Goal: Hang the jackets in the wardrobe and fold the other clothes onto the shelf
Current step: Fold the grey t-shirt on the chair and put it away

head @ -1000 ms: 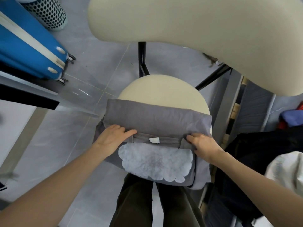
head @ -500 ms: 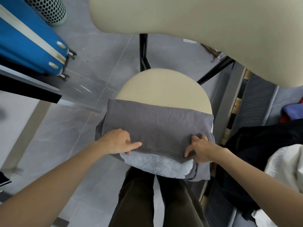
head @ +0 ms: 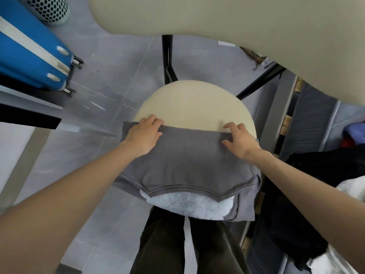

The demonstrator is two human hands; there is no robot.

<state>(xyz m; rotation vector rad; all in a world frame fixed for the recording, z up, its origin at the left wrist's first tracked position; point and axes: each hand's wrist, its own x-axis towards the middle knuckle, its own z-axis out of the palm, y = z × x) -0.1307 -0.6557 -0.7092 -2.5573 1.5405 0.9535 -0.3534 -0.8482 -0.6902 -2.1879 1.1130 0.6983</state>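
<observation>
Over at the far left, a blue suitcase (head: 29, 56) is lying on its side on the grey floor (head: 110, 80), its wheels pointing toward the chair, and a perforated cylinder (head: 49, 8) is standing just beyond it at the top edge. A grey table leg (head: 25, 155) is slanting down below the suitcase. Moving inward, the left hand (head: 144, 133) is resting on the left end of the shirt (head: 187, 165), its fingers curling over the far folded edge and clamping it. The shirt is grey and folded. It is lying across the near half of the round cream seat (head: 193, 103) and hanging over the seat's near rim, with its stitched hem toward the person and a pale print (head: 187, 206) peeking out beneath that hem. Dark trousers (head: 167, 244) are showing below it. The right hand (head: 239, 139) is sitting on the shirt's right end at the same far edge, its fingers spread and arched, with the thumb on the cloth (this hand is blurred, so I cannot tell whether it is pinching the fold or only pressing it). The cream chair back (head: 256, 26) is curving across the top. Further right, a dark heap of clothes (head: 325, 175) is lying beside the chair, with a white garment (head: 351, 190) on it at the edge.
</observation>
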